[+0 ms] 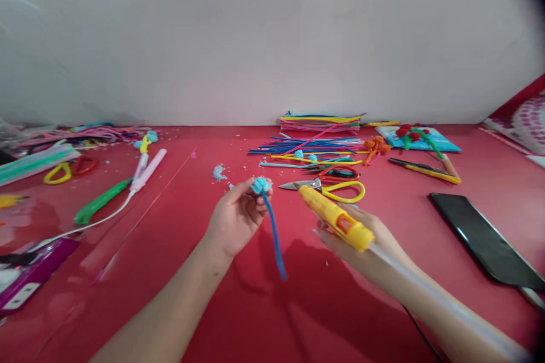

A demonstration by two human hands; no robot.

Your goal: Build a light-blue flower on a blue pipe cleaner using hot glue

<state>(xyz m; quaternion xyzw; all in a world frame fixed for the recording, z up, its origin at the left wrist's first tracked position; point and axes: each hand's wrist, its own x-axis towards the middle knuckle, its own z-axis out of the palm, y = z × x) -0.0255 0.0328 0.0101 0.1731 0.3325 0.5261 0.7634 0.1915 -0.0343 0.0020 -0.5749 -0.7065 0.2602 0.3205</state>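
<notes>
Tabletop, red and littered, runs back to a white partition. Left of the scissors, the left hand pinches a blue pipe cleaner by its fluffy tip, with the stem hanging below the fingertips. Just in front of the scissors, the right hand grips a yellow glue gun. Bare table lies nearer. A phone lies right of the scissors.

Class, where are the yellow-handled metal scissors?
Head view: the yellow-handled metal scissors lie right of centre on the red table, just beyond the yellow glue gun.
</notes>
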